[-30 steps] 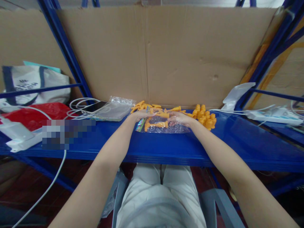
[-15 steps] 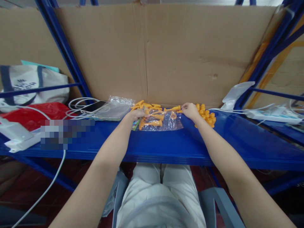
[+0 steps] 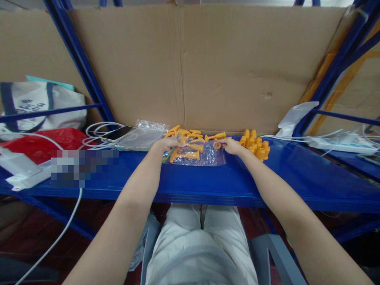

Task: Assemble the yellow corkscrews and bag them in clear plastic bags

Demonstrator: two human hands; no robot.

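Observation:
A clear plastic bag (image 3: 208,160) lies on the blue shelf with several orange horn-shaped plastic pieces (image 3: 190,155) inside it. My left hand (image 3: 173,143) is closed on the bag's left end, next to a small green printed patch. At the bag's right end, the fingers of my right hand (image 3: 231,146) close on its edge, beside a round orange piece (image 3: 217,145) that shows through the film. Loose orange pieces (image 3: 178,131) lie behind the bag. Another long orange piece (image 3: 218,135) rests just behind my right fingertips.
A cluster of upright orange pieces (image 3: 255,144) stands right of my right hand. To the left are a flat plastic-wrapped pack (image 3: 139,138), white cables (image 3: 93,130), a red bag (image 3: 56,142) and a white power strip (image 3: 26,172). A cardboard panel (image 3: 222,71) closes off the back.
My right hand has moved left and slightly nearer, from beside the orange cluster to the bag's right edge. The bag has shifted slightly left and toward me.

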